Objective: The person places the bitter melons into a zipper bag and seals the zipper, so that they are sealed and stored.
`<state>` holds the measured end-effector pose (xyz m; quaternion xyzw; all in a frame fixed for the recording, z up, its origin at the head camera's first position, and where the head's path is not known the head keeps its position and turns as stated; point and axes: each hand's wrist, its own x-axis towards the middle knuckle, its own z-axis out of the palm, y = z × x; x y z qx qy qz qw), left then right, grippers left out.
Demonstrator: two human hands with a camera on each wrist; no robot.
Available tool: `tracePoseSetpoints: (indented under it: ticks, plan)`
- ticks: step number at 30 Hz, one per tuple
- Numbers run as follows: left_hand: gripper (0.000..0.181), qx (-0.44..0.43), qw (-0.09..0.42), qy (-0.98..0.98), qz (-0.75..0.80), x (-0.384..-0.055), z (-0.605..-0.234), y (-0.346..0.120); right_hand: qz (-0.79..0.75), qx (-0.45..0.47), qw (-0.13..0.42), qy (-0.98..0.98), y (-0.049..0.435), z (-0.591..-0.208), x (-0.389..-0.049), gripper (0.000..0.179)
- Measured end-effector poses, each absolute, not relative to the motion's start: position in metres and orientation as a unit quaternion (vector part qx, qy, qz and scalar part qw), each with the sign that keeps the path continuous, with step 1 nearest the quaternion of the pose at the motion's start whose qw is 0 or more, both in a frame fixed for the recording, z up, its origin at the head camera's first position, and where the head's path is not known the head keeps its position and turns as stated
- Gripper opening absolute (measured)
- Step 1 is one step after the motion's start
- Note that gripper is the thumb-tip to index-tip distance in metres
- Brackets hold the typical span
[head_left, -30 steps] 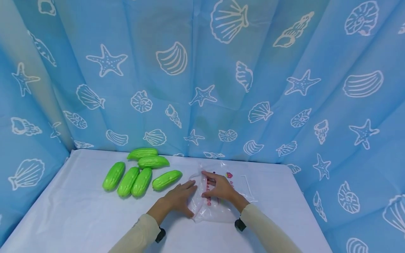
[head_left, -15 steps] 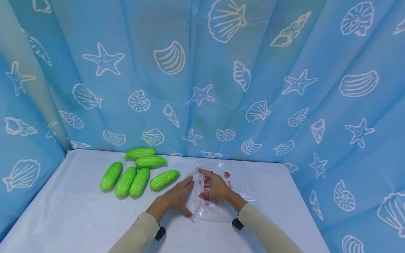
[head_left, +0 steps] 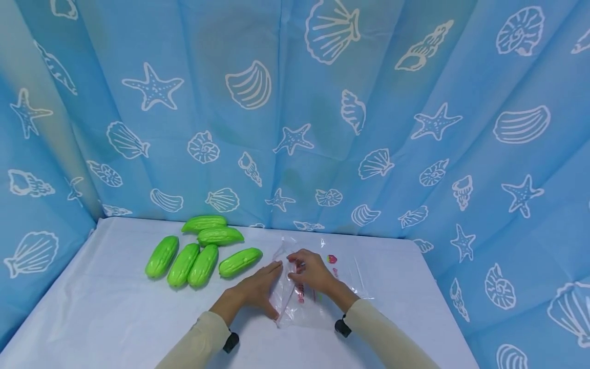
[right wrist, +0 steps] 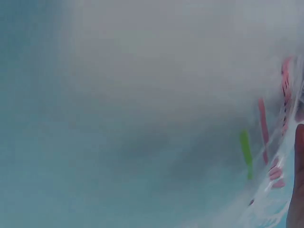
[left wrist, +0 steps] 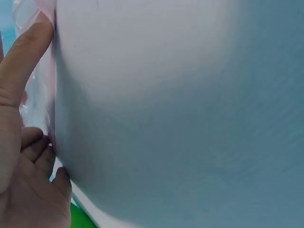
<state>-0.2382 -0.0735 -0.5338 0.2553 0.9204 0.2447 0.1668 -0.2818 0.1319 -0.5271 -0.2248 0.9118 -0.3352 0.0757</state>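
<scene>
A clear plastic bag with pink and red print lies flat between my hands in the head view. My left hand is spread along its left edge, the fingers pointing away and the thumb apart, nearer me. In the left wrist view the thumb lies against the pinkish edge of the film. My right hand reaches over the bag from the right, its bent fingers and thumb gripping the film near that edge. Only a strip of a finger shows in the right wrist view, beside printed film.
Left of the bag lie several green bitter melons. One bitter melon is close to my left hand, and two lie overlapping behind it at the back. A white cloth covers the table, and a blue shell-patterned curtain hangs around it.
My right hand has shifted slightly left and its fingers have bent more over the bag's edge. The left hand stays almost where it was, and the bitter melons are unmoved.
</scene>
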Motion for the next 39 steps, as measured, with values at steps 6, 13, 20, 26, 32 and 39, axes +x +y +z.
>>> tracePoseSetpoints:
  ticks: [6,13,20,26,32,39]
  plan:
    - [0.123,0.279,0.185,0.905,0.262,-0.234,-0.534,-0.08,-0.172,-0.355,0.049,0.918,0.126,-0.518,-0.283,0.025]
    - [0.125,0.295,0.181,0.898,0.272,-0.233,-0.537,-0.087,-0.15,-0.384,0.08,0.908,0.127,-0.512,-0.28,0.019]
    - [0.124,0.295,0.182,0.895,0.279,-0.233,-0.537,-0.087,-0.116,-0.402,0.091,0.904,0.136,-0.513,-0.276,0.026]
    - [0.125,0.301,0.177,0.895,0.279,-0.234,-0.538,-0.086,-0.084,-0.475,0.07,0.873,0.133,-0.51,-0.271,0.021]
    - [0.122,0.294,0.188,0.892,0.287,-0.233,-0.534,-0.084,-0.078,-0.474,0.091,0.872,0.13,-0.513,-0.267,0.026]
    - [0.123,0.294,0.186,0.894,0.283,-0.233,-0.534,-0.085,-0.054,-0.483,0.076,0.871,0.129,-0.51,-0.266,0.021]
